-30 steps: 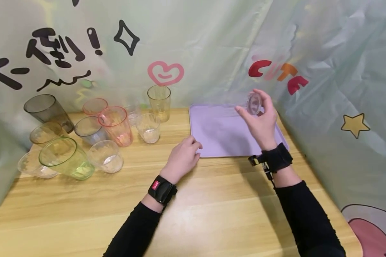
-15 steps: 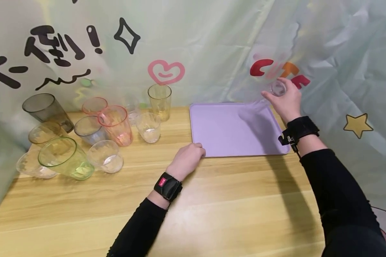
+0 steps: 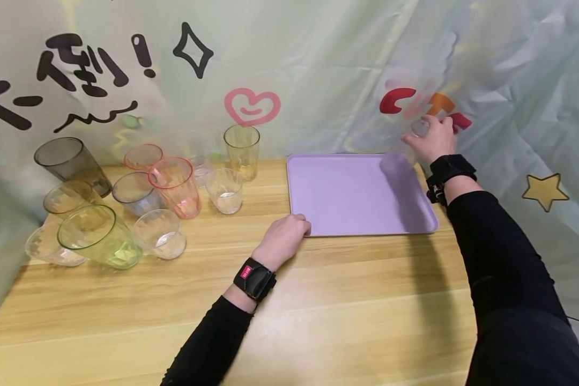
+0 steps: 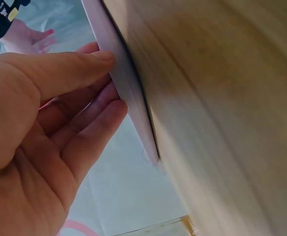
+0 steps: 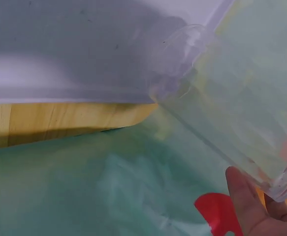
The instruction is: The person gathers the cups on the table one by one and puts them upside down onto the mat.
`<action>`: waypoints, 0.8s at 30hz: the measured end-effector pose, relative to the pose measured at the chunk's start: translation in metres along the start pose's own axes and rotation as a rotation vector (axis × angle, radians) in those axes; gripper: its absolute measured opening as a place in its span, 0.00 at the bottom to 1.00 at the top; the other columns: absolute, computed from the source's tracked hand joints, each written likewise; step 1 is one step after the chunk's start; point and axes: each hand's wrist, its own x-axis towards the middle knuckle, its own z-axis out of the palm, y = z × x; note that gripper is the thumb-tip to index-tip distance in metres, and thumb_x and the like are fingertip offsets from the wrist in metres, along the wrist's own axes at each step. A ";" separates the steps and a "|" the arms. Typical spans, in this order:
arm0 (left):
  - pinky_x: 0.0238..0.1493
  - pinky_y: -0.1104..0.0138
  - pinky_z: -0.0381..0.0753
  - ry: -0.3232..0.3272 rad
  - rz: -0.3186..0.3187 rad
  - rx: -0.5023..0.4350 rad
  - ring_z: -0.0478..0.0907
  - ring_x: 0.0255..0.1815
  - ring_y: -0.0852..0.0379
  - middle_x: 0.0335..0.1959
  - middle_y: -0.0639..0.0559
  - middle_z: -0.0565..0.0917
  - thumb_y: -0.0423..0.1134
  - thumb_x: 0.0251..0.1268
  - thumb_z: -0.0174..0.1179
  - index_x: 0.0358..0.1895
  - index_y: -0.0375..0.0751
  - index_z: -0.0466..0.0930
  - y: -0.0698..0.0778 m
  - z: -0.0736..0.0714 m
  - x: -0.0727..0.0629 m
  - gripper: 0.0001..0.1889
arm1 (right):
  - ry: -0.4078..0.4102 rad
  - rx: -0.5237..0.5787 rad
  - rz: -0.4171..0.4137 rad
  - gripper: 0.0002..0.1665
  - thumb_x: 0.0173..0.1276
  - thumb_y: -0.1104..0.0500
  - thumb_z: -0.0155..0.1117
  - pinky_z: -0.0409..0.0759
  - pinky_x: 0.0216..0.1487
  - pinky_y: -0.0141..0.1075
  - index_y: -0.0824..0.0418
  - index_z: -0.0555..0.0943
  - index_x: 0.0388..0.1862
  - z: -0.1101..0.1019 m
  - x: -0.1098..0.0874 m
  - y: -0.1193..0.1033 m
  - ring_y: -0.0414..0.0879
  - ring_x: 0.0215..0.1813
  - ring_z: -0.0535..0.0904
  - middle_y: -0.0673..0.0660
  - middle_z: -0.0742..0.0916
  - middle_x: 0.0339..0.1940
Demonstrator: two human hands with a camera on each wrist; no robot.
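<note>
My right hand (image 3: 434, 140) grips a clear tumbler (image 5: 227, 108) by its base, tilted mouth down. The tumbler's rim end overlaps the far right corner of the lilac tray (image 3: 347, 198) in the head view. At the tray's front left corner, my left hand (image 3: 283, 241) pinches the rim, thumb and fingertips right at the edge in the left wrist view. Off to the left stand several tumblers, among them a yellow one (image 3: 242, 153), a red-rimmed one (image 3: 176, 187), a green one (image 3: 98, 236) and a dark grey one (image 3: 72, 166).
A wooden table (image 3: 318, 300) carries everything. A printed cloth (image 3: 313, 69) hangs behind the table and along its right side, close to the right hand. A low clear tumbler (image 3: 224, 191) stands nearest the tray's left edge.
My right hand has carried the tumbler right and farther back, to the tray's far right corner. My left hand has slid slightly right onto the tray's front left corner.
</note>
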 end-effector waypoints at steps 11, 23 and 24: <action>0.42 0.64 0.87 -0.002 0.002 -0.003 0.87 0.42 0.54 0.39 0.50 0.88 0.26 0.71 0.61 0.40 0.41 0.91 -0.001 -0.002 0.000 0.10 | -0.050 -0.036 0.010 0.48 0.76 0.41 0.60 0.60 0.75 0.66 0.60 0.56 0.85 0.019 0.017 0.016 0.74 0.77 0.57 0.77 0.58 0.79; 0.42 0.65 0.87 -0.026 -0.015 -0.006 0.87 0.43 0.54 0.41 0.51 0.88 0.27 0.73 0.59 0.43 0.42 0.91 -0.002 0.000 0.001 0.11 | -0.045 -0.038 -0.023 0.48 0.77 0.42 0.60 0.62 0.75 0.65 0.60 0.54 0.85 0.020 0.009 0.009 0.73 0.78 0.56 0.75 0.57 0.80; 0.42 0.65 0.87 -0.027 -0.018 -0.012 0.87 0.44 0.54 0.41 0.51 0.88 0.27 0.73 0.59 0.43 0.41 0.91 -0.002 0.000 0.001 0.11 | -0.025 -0.028 -0.027 0.48 0.76 0.42 0.60 0.62 0.76 0.64 0.59 0.55 0.85 0.020 0.008 0.007 0.71 0.79 0.55 0.73 0.57 0.81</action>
